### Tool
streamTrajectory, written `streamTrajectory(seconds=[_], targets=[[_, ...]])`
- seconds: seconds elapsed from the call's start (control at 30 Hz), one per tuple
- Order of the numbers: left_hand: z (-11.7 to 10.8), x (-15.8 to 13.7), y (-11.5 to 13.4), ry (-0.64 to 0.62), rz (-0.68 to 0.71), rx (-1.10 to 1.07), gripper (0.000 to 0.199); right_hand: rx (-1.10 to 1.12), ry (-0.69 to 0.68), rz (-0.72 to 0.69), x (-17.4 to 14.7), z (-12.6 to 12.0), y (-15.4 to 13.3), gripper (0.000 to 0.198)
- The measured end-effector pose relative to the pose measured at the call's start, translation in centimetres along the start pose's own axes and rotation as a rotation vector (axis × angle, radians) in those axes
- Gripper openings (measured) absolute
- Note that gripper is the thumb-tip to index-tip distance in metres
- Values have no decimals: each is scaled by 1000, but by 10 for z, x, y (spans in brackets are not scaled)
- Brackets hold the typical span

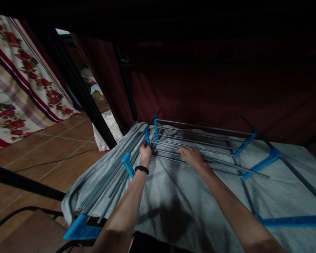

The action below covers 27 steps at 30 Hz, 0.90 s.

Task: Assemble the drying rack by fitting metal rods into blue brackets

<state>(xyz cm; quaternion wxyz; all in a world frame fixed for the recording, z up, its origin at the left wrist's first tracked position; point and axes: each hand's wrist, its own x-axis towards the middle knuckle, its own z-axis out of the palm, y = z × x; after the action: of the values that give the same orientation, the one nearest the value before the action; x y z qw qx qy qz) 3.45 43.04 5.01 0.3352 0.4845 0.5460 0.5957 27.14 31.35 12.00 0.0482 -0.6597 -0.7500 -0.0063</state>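
A partly built rack of thin grey metal rods and blue plastic brackets lies on a pale grey blanket. My left hand, with a black band at the wrist, has its fingers closed at the lower end of a blue bracket on the rack's left side. My right hand is palm down, fingers curled over a grey metal rod that slants toward the right-hand bracket. Its fingertips are partly hidden. Other rods run crosswise between the brackets behind my hands.
Loose grey tubes lie along the blanket's left side, near another blue bracket and a blue foot piece. A blue end piece is at right. Black bed posts, a dark red curtain and a floral cloth surround the bed.
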Motion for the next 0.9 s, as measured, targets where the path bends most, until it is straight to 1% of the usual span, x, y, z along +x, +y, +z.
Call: streamTrajectory(seconds=[0.33,0.5,0.6,0.77,0.9], targets=[[2,1,-2,12,-2,-16,37,-12,12,-11,-2,0,0,38],[2,2,-3,-2,2,12,39,-10,10,-1,-1,0,-3,38],[3,1,-4,11,17,66,43,-1,-12,-22,2,-2,-2,40],[3,-5,-2,55,30,148,54,6,-84,-29,12,-12,4,41],[4,-9,2,47,44,187,57,49,-86,-55,18,-13,9,41]])
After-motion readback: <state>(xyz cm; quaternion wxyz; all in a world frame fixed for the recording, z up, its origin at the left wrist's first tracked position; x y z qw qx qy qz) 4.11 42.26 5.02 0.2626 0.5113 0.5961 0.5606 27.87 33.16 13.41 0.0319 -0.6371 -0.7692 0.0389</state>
